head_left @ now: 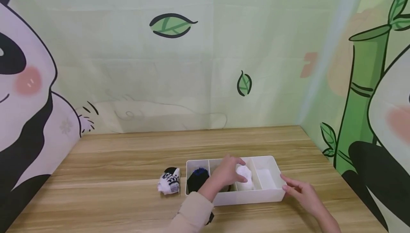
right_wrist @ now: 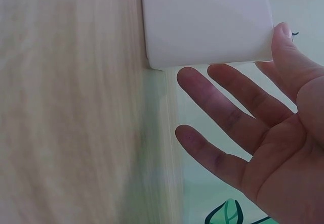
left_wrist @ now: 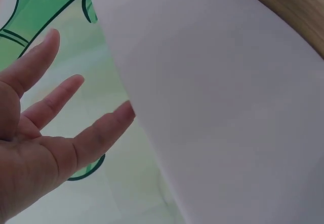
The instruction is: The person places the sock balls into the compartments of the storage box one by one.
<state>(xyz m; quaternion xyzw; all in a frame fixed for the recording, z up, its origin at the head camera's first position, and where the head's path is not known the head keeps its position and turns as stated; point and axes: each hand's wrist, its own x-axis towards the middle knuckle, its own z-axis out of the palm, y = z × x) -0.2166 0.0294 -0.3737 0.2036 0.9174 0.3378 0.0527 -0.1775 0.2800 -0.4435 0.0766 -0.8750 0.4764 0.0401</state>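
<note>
A white box (head_left: 250, 198) divided into compartments stands on the wooden table. My left hand (head_left: 224, 172) is over its middle, thumb and forefinger spread either side of a rolled white sock (head_left: 245, 177) in the third compartment. The left wrist view shows these fingers extended beside the box wall (left_wrist: 212, 102). My right hand (head_left: 302, 193) touches the box's right end with thumb and fingertips, the fingers mostly straight. A black sock bundle with blue (head_left: 198, 179) sits in the leftmost compartment. The second compartment is mostly hidden by my left hand.
Left of the box lies a black-and-white patterned sock bundle (head_left: 169, 181) on the table (head_left: 121, 183). A dark item (head_left: 210, 218) shows partly from behind my left sleeve. A printed cloth backdrop (head_left: 192, 83) rises behind the table and along its sides.
</note>
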